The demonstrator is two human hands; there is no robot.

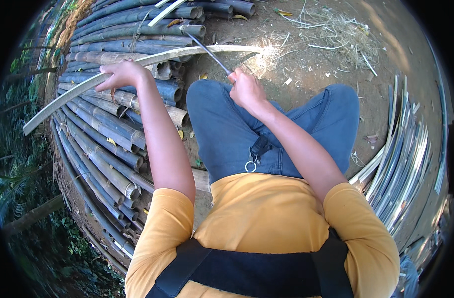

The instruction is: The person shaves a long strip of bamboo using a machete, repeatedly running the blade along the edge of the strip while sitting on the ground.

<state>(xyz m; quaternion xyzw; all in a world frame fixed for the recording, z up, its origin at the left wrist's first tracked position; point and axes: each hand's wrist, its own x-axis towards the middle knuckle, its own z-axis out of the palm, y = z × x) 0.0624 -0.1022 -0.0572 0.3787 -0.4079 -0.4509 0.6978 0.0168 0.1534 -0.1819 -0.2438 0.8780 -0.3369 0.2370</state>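
Note:
A long, pale bamboo strip (pixel 175 53) runs from the left, over the stacked poles, to the ground beyond my knees. My left hand (pixel 121 75) grips it toward its left part, fingers curled around its edges. In front of my knees, my right hand (pixel 247 89) is closed around the handle of a knife (pixel 213 58). The handle is mostly hidden in my fist. Its narrow dark blade points up and to the left and crosses the strip in this view. Whether the blade touches the strip, I cannot tell.
Piled bamboo poles (pixel 100 116) fill the left side, cut ends toward me. Thin shavings (pixel 343 39) lie on the dirt ground (pixel 276 37) at the far right. A bundle of split bamboo strips (pixel 403 159) rests to my right. My bent legs (pixel 227 129) are below the knife.

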